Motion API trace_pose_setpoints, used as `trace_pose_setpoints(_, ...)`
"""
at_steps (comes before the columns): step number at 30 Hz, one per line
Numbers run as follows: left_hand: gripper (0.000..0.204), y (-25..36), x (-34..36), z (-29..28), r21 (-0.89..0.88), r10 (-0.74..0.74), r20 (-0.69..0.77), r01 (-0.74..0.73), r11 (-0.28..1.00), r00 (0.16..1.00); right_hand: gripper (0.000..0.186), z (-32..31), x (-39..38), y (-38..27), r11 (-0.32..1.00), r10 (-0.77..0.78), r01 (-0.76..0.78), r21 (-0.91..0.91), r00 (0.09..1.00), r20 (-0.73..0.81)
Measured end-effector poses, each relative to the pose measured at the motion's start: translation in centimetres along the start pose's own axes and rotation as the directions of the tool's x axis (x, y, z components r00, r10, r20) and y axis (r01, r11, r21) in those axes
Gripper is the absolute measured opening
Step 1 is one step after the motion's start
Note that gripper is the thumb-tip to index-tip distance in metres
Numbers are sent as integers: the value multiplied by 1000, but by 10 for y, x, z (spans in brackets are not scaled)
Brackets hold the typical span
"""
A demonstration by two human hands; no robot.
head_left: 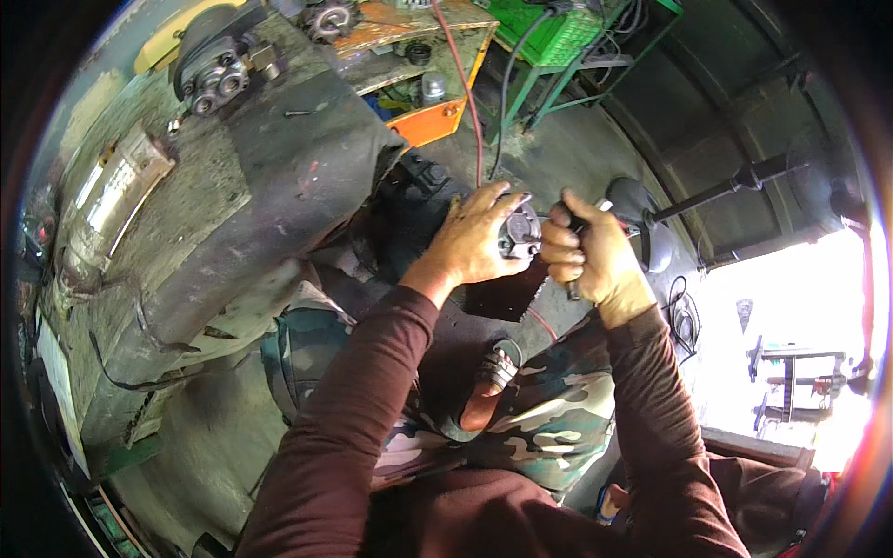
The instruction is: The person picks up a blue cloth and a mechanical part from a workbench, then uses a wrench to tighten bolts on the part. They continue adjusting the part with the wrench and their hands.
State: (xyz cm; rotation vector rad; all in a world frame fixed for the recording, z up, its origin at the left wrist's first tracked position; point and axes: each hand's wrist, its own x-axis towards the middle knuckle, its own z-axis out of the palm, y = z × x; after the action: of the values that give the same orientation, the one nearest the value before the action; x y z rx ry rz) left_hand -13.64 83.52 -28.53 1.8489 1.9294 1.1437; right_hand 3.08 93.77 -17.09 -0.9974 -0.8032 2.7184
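Observation:
My left hand [468, 240] is closed around the side of a grey round metal part [518, 232] with holes in its face, perhaps a hydraulic pump piece. A dark machine body [409, 209] lies behind and to the left of that hand. Facing the part, my right hand [595, 256] makes a fist around a dark-handled tool [573, 290]. Both ends of its handle stick out of the fist, and a thin shaft seems to point at the metal part. Where the shaft meets the part is too small to tell.
On the left bench [279, 139] are a metal pump unit [214, 79] and a shiny cylinder [121, 200]. An orange-edged shelf [428, 124] and a green crate [549, 33] stand at the back. A red hose [462, 84] runs down behind my hands. A black stand [726, 186] is at right.

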Motion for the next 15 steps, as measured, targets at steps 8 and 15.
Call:
trace_pose_setpoints(8, 87, 5, -9, -18, 32, -6, 105, 3, 999, 994, 38, -12, 19, 24, 999, 52, -52, -10, 998, -36)
trace_pose_setpoints(15, 69, 6, -18, -31, -28, -29, 140, 34, 999, 990, 36, -18, 25, 14, 986, 94, -92, 140, 995, -9)
